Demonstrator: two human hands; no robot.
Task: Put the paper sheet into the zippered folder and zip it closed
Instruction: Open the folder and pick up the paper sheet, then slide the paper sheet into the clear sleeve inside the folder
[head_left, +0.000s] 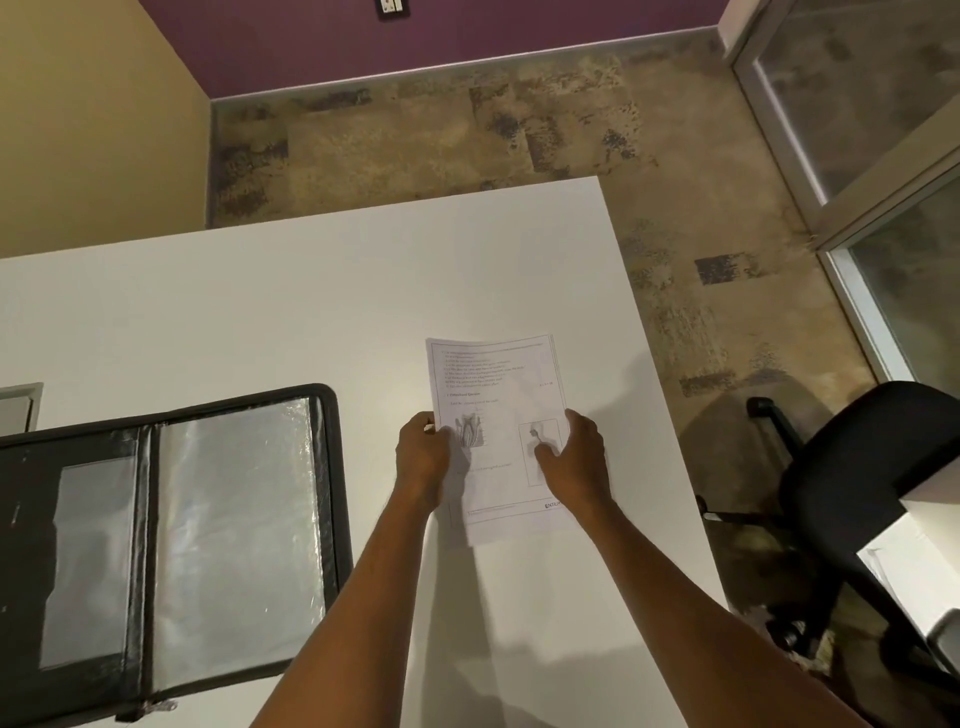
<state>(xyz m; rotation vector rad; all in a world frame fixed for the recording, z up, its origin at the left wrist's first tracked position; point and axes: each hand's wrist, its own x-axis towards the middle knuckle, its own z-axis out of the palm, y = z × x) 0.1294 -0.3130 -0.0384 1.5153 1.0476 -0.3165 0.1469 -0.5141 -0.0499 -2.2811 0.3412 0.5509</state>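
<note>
Here, the left hand (423, 457) and right hand (574, 457) pinch the printed worksheet (498, 384) by its side edges, so it may bend or crease on the way to the open zippered folder (234, 519) at 9 o'clock.

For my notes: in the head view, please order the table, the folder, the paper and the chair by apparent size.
1. table
2. folder
3. chair, partly cut off, so unsure
4. paper

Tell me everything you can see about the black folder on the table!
The zippered folder lies wide open and flat on the white table, to the left of both hands, and nothing touches it. Its cover looks like black leather with a zipper track around the edge and a metal pull near the bottom. The right half shows shiny clear plastic sleeves; the left half has a clear pocket. Its left side runs out of view.
</note>
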